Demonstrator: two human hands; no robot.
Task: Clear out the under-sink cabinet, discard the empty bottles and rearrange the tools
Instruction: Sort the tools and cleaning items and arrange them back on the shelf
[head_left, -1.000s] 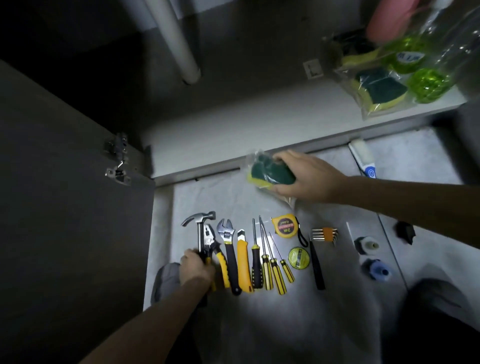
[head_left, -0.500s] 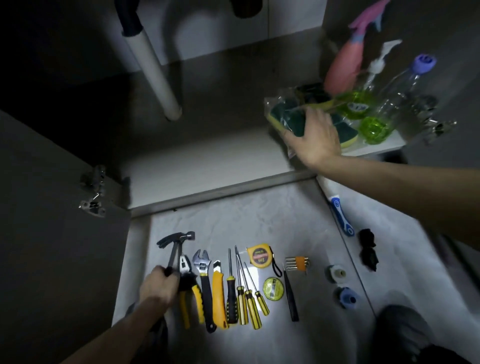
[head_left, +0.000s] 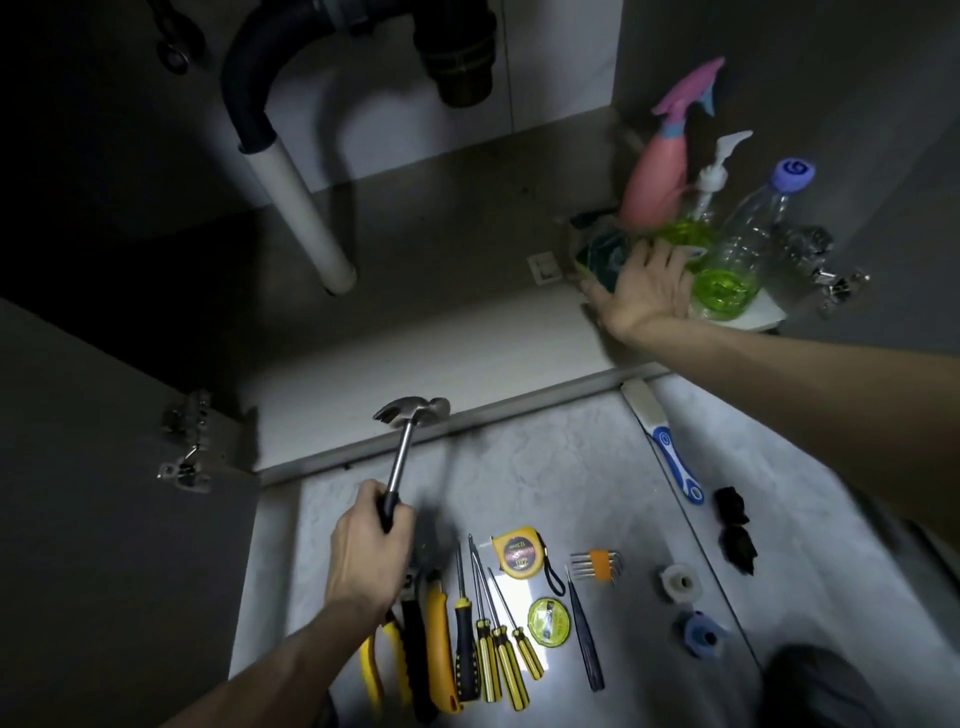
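Two moves are seen: hammer (head_left: 410, 415) has been lifted, gripped by left hand (head_left: 370, 553); sponges (head_left: 605, 254) were shelved, right hand (head_left: 652, 283) released.

I see a silver-headed steel hammer (head_left: 410, 415) with a black grip, a yellow round tape measure (head_left: 516, 552), yellow-and-black striped screwdriver handles (head_left: 501, 657), a pink plastic spray bottle (head_left: 655, 179), bright green liquid in a clear plastic bottle (head_left: 724, 291) with a purple cap, and a blue-and-white handled brush (head_left: 670, 452) on pale marbled grey floor (head_left: 545, 467).
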